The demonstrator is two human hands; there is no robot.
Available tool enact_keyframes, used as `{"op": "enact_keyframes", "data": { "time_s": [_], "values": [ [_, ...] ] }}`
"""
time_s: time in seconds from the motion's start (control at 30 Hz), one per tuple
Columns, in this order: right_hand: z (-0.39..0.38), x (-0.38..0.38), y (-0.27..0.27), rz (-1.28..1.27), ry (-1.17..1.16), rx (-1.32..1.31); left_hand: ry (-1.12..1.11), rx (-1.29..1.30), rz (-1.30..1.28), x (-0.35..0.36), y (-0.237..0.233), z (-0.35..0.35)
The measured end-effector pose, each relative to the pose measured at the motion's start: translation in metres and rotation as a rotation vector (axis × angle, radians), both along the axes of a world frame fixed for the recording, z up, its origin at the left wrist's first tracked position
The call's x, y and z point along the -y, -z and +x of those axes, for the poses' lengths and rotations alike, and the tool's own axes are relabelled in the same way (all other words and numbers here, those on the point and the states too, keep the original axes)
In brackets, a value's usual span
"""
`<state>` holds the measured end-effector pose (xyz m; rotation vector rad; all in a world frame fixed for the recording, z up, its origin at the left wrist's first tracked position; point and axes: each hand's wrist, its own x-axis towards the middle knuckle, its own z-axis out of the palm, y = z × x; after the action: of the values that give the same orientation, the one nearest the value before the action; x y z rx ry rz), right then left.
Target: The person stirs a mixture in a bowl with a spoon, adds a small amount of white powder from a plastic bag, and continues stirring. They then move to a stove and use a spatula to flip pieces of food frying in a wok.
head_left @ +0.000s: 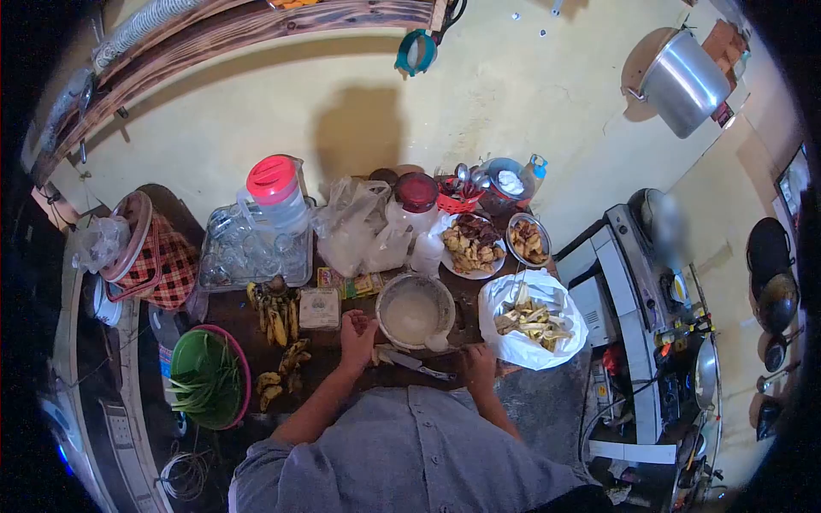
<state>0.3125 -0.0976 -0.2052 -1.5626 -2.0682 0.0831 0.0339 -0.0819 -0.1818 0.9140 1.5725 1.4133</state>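
Note:
My left hand (pixel 357 336) is raised just left of a bowl of whitish batter (pixel 416 311), its fingers loosely bent and apart, with nothing visible in them. My right hand (pixel 477 362) is low at the table's front edge, right of the bowl; its fingers are too small and dark to read. Between my hands lies a knife (pixel 414 363), with a small pale yellow piece (pixel 382 354) by its left end. Left of my left hand are a square white container (pixel 320 309) and bananas (pixel 275 318). A white bag (pixel 534 318) holding peels sits beyond my right hand.
Fried pieces fill a plate (pixel 471 245) and a metal bowl (pixel 528 240) at the back right. A red-lidded jug (pixel 275 195) stands on a tray of glasses (pixel 255 250). A green basin (pixel 206 378) with long leaves is at left, a stove (pixel 658 333) at right.

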Motion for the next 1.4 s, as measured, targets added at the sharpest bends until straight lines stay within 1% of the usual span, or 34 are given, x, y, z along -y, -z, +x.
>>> {"op": "enact_keyframes", "data": {
  "time_s": [0.03,0.07,0.1,0.13,0.17,0.2,0.27,0.3,0.37,0.4,0.47,0.53,0.57,0.6,0.63,0.67,0.7,0.73,0.77,0.8,0.87,0.9,0.93,0.97,1.0,1.03,1.07,1.1,1.17,1.2,1.27,1.3,1.37,1.4],
  "values": [
    [0.001,-0.003,-0.008,0.017,-0.022,-0.049,0.002,0.064,-0.026,0.002,-0.001,-0.002],
    [0.003,-0.007,-0.017,0.034,-0.044,-0.098,-0.001,0.059,-0.027,0.005,-0.003,-0.004],
    [0.002,-0.013,-0.025,0.034,-0.045,-0.102,0.000,0.064,-0.040,0.008,-0.010,-0.006],
    [0.001,-0.021,-0.035,0.049,-0.095,-0.104,0.001,0.069,-0.052,0.010,-0.013,-0.007],
    [-0.002,-0.029,-0.046,0.065,-0.145,-0.105,-0.001,0.065,-0.051,0.010,-0.012,-0.009],
    [-0.009,-0.037,-0.062,0.066,-0.147,-0.107,0.003,0.042,-0.035,0.010,-0.009,-0.010],
    [-0.027,-0.053,-0.090,-0.171,-0.121,0.000,0.001,0.018,-0.017,0.010,-0.011,-0.011],
    [-0.033,-0.065,-0.089,-0.170,-0.126,0.001,0.018,0.037,-0.035,0.010,-0.019,-0.010],
    [-0.043,-0.089,-0.079,-0.233,-0.326,0.287,0.028,0.058,-0.051,0.009,-0.019,-0.008],
    [-0.050,-0.095,-0.079,-0.232,-0.333,0.288,0.038,0.050,-0.026,0.008,-0.016,-0.008],
    [-0.067,-0.105,-0.079,-0.328,-0.329,0.533,0.040,0.042,-0.001,0.009,-0.009,-0.007],
    [-0.078,-0.115,-0.080,-0.291,-0.305,0.506,0.073,-0.060,-0.014,0.010,-0.015,-0.006],
    [-0.082,-0.119,-0.079,-0.256,-0.272,0.480,0.066,-0.060,-0.014,0.010,-0.012,-0.007],
    [-0.087,-0.121,-0.071,-0.255,-0.278,0.482,0.085,0.005,-0.049,0.009,-0.006,-0.007],
    [-0.091,-0.120,-0.060,-0.266,-0.299,0.428,0.104,0.071,-0.084,0.009,-0.004,-0.006],
    [-0.093,-0.121,-0.051,-0.278,-0.318,0.374,0.100,0.073,-0.086,0.010,-0.002,-0.006],
    [-0.093,-0.117,-0.060,-0.280,-0.320,0.374,0.121,0.042,-0.105,0.009,-0.003,-0.007],
    [-0.093,-0.112,-0.078,-0.336,-0.342,0.426,0.144,0.011,-0.123,0.009,-0.003,-0.007],
    [-0.092,-0.111,-0.089,-0.392,-0.364,0.478,0.144,0.012,-0.124,0.007,0.003,-0.007],
    [-0.090,-0.117,-0.091,-0.393,-0.363,0.479,0.149,0.045,-0.092,0.006,0.008,-0.006],
    [-0.085,-0.128,-0.093,-0.433,-0.122,0.425,0.158,0.082,-0.060,0.004,0.019,-0.003],
    [-0.084,-0.127,-0.082,-0.433,-0.119,0.427,0.158,0.163,-0.103,0.004,0.017,-0.002],
    [-0.086,-0.124,-0.068,-0.359,-0.171,0.392,0.155,0.243,-0.146,0.004,0.012,0.000],
    [-0.085,-0.124,-0.056,-0.284,-0.226,0.356,0.155,0.244,-0.145,0.005,0.006,0.001],
    [-0.085,-0.122,-0.063,-0.284,-0.227,0.356,0.153,0.245,-0.162,0.006,-0.006,0.003],
    [-0.084,-0.119,-0.072,-0.362,-0.251,0.409,0.151,0.245,-0.179,0.006,-0.012,0.003],
    [-0.085,-0.119,-0.078,-0.440,-0.275,0.462,0.150,0.244,-0.180,0.006,-0.008,0.002],
    [-0.086,-0.122,-0.080,-0.440,-0.275,0.461,0.152,0.263,-0.170,0.005,-0.004,0.002],
    [-0.088,-0.129,-0.085,-0.428,-0.070,0.423,0.154,0.286,-0.159,0.004,0.003,0.003],
    [-0.089,-0.126,-0.079,-0.427,-0.070,0.424,0.159,0.301,-0.146,0.003,0.002,0.004],
    [-0.094,-0.119,-0.061,-0.331,-0.312,0.313,0.163,0.312,-0.132,0.002,0.003,0.005],
    [-0.093,-0.120,-0.068,-0.330,-0.313,0.310,0.158,0.289,-0.103,-0.001,0.008,0.006],
    [-0.091,-0.124,-0.089,-0.484,-0.120,0.438,0.150,0.267,-0.071,-0.006,0.021,0.005],
    [-0.091,-0.128,-0.079,-0.484,-0.121,0.440,0.157,0.241,-0.106,-0.008,0.029,0.004]
  ]
}}
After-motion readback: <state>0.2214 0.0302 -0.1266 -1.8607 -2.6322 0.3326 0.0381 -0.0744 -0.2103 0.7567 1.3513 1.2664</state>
